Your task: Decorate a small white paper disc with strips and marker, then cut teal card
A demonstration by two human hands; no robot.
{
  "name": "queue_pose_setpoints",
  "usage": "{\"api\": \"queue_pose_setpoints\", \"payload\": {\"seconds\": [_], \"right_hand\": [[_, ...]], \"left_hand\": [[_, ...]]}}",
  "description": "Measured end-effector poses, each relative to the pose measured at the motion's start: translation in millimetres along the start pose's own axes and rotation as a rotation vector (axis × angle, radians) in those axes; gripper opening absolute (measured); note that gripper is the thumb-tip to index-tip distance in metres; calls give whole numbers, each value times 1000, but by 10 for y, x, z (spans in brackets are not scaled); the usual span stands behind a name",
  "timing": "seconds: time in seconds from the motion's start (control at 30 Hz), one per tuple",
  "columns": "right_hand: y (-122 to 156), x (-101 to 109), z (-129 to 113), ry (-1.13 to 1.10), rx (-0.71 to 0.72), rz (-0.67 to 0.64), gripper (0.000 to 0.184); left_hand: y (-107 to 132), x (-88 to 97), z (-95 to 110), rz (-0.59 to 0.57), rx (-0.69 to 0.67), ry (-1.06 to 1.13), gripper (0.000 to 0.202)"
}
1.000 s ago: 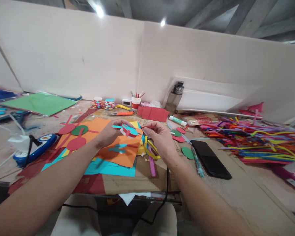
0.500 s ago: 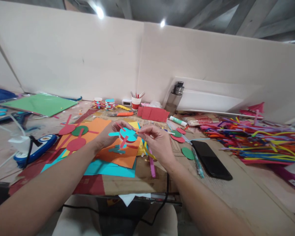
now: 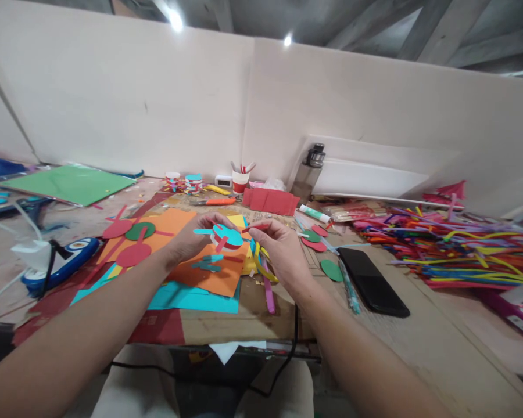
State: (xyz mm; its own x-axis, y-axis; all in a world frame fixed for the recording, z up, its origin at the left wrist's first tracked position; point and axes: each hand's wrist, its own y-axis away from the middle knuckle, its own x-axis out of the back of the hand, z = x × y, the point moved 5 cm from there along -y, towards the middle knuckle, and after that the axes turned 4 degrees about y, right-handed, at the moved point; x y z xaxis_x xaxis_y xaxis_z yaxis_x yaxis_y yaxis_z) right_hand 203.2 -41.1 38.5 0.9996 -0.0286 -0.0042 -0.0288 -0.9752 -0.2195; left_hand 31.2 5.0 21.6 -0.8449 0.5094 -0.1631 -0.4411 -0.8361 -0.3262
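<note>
My left hand (image 3: 190, 238) holds a small paper piece (image 3: 225, 235) above the table, a turquoise disc on a red one with turquoise and red strips sticking out. My right hand (image 3: 278, 249) is pinched on a thin red paper strip (image 3: 253, 227) that reaches the disc's right side. Both hands hover over an orange sheet (image 3: 209, 270) lying on turquoise paper (image 3: 192, 299). More red and green paper discs with strips (image 3: 133, 238) lie to the left of my left hand.
A black phone (image 3: 370, 281) lies right of my right hand, with green and red discs (image 3: 322, 255) and a pen beside it. A big heap of coloured pipe cleaners (image 3: 453, 244) fills the right. A bottle (image 3: 307, 174), a cup of pens (image 3: 240, 179), folded red paper and a green sheet (image 3: 70, 183) stand behind. A blue tool (image 3: 58, 264) lies at left.
The paper piece has been turned in my left hand. My right hand has come in closer and now pinches the red strip at the disc's right edge.
</note>
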Motion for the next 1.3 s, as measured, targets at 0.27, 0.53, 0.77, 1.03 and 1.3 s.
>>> {"api": "queue_pose_setpoints", "payload": {"seconds": [0.27,0.53,0.77,1.03,1.3], "right_hand": [[57,-67,-78,173,223,-87,16],[128,-93,-213,338,377,-128,8],[137,-99,-239,371,398,-134,11],[143,-107,-232,403,453,-147,8],[71,-100,-129,349,317,-127,7]], "left_hand": [[-11,-39,34,-1,18,36,31],[-1,-30,35,1,21,55,31],[-6,-19,50,61,27,-21,29],[23,-7,111,130,27,-151,24],[-30,-3,-68,77,52,68,24]]}}
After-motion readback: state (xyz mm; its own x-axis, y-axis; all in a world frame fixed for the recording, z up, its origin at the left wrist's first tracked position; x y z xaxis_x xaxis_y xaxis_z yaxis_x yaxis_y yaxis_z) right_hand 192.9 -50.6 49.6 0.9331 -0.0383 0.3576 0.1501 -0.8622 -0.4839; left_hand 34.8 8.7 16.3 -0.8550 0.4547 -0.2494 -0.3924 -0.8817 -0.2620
